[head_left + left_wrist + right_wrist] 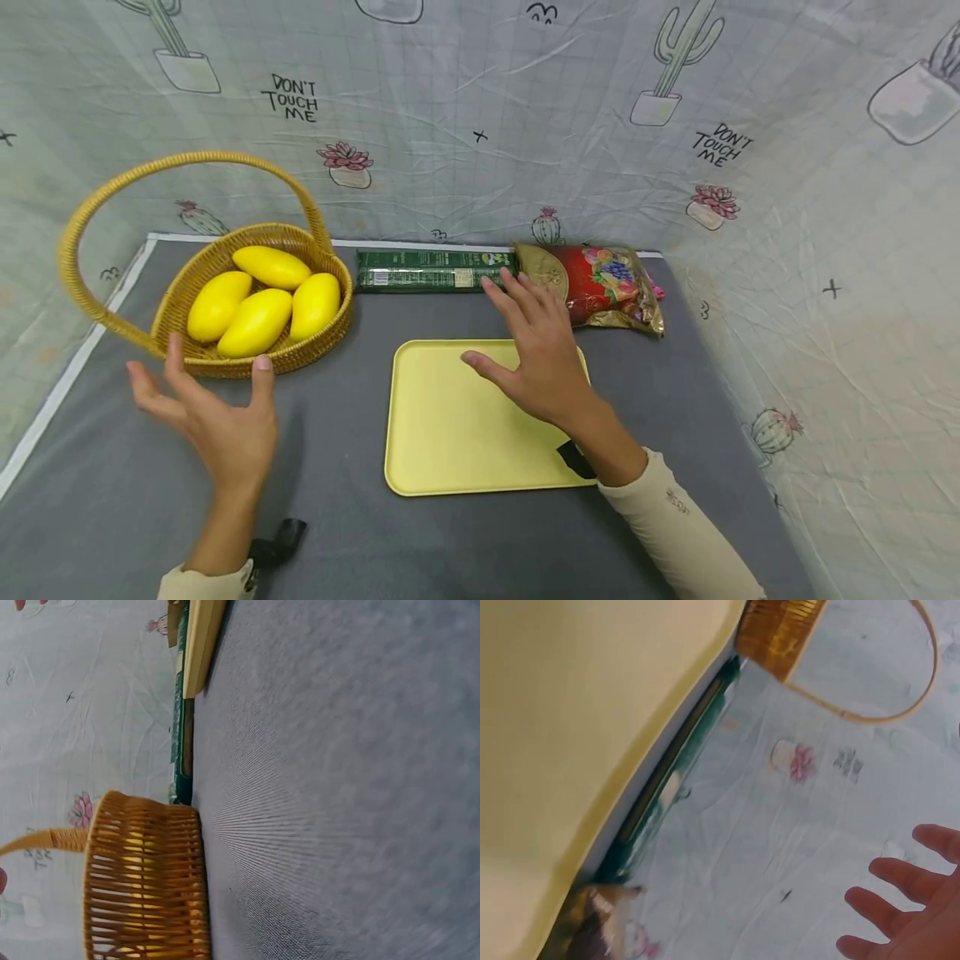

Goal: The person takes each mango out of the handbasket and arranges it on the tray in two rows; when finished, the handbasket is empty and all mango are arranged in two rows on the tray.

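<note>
My left hand [225,425] hovers in front of the wicker basket [315,348], fingers spread and holding nothing. Inside the basket lie several yellow mangoes [257,323], and its tall handle arches over them. In the head view my right hand [542,360] is raised over the yellow tray [465,425], with its fingers apart and nothing in them. Behind the tray are a flat green package [427,272] and a red and gold bag [600,283] with fruit printed on it. In the right wrist view the right hand's fingers [907,879] show spread.
A grey cloth [337,467] covers the table. Printed fabric [465,92] hangs as a wall behind and at both sides, close to the basket, package and bag. Black straps [279,542] show at the wrists.
</note>
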Demonstrator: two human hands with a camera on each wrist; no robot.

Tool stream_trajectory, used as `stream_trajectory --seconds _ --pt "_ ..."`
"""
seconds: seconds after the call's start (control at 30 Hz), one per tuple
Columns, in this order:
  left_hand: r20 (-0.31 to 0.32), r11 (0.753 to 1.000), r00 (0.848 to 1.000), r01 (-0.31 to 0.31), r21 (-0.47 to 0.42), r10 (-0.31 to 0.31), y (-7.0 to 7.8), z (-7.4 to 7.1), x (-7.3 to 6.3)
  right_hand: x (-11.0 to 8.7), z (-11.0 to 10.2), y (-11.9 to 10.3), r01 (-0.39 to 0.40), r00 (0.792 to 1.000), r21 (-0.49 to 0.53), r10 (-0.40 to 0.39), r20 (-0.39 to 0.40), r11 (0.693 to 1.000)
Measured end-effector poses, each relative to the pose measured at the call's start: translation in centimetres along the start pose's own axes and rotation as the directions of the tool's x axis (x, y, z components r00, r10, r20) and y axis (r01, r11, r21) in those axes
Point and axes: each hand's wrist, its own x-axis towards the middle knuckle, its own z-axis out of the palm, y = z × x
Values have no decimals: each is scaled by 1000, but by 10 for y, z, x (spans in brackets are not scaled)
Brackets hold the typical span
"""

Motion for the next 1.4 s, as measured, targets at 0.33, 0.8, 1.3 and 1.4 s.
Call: stream_trajectory --seconds 0.33,0.8,1.3,1.4 --pt "130 959 951 284 0 -282 -16 1 15 32 23 -24 122 992 56 -123 23 991" --pt "179 889 875 458 -4 -450 -33 1 32 72 60 -64 196 972 80 -204 112 977" --pt "185 885 876 462 -56 -445 -34 4 34 123 116 -87 150 930 192 -205 306 970" --pt "183 872 871 478 -103 -456 -34 6 34 132 128 -90 116 919 207 -184 349 971"
